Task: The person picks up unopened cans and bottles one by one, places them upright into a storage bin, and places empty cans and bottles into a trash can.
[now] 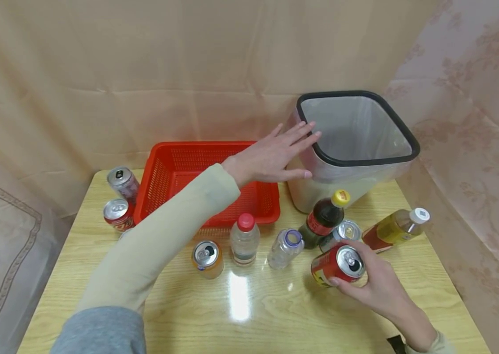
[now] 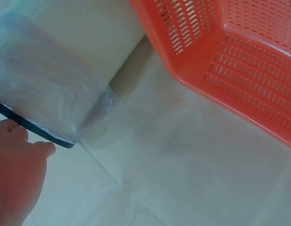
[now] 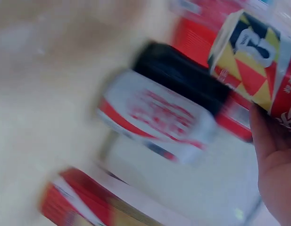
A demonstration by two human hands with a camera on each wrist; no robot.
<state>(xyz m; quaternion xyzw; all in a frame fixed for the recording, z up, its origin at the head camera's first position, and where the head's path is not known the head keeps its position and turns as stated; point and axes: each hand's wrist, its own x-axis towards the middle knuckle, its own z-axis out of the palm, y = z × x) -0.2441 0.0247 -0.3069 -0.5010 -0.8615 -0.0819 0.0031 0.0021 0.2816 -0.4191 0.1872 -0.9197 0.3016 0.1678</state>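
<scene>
Red can point(image 1: 332, 264) inside the curled right grip point(image 1: 377, 281), near the silver can point(image 1: 348, 230).

Opened red can point(image 1: 336, 265), tilted

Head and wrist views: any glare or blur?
Head view: bright glare on the table, in front of the red-capped bottle; left wrist view: dim, a little soft, but the basket is distinct; right wrist view: the white can is smeared, the held can clearer.
</scene>
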